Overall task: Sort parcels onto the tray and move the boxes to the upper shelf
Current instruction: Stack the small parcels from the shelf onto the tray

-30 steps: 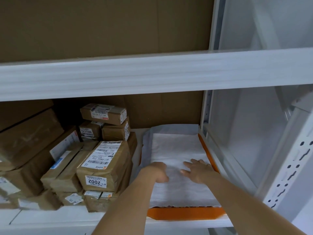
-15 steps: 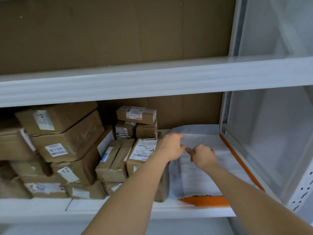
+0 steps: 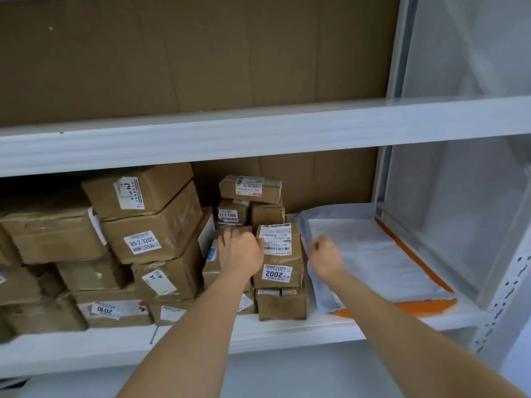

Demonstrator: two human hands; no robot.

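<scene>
Hands of a person reach from below into the lower bay of a white metal shelving unit. Left hand [image 3: 240,251], knuckles up and fingers curled, rests on top of a taped brown box [image 3: 218,262] in the middle of the stack; whether the fingers actually grip its far edge cannot be told, as they are hidden behind the hand. Right hand [image 3: 326,254] is closed into a loose fist over the left edge of a white padded parcel [image 3: 382,259]; whether it pinches the parcel's edge cannot be told from this angle. Parcel lies flat on an orange tray [image 3: 425,307], whose rim shows along the front and right side, at the right end of the lower shelf [image 3: 287,334]. Just beside the right hand, between the two hands, stands a box labelled 2002 [image 3: 280,254], set on another small box. Behind it, three small labelled boxes [image 3: 250,201] are stacked against the back. Larger cardboard boxes [image 3: 143,225], several with white address labels, fill the left part of the shelf, piled in two or three layers. Upper shelf [image 3: 258,130] runs across the view above them; brown cardboard sheeting [image 3: 201,53] lines the back of the unit. Perforated white upright [image 3: 505,288] stands at the right.
</scene>
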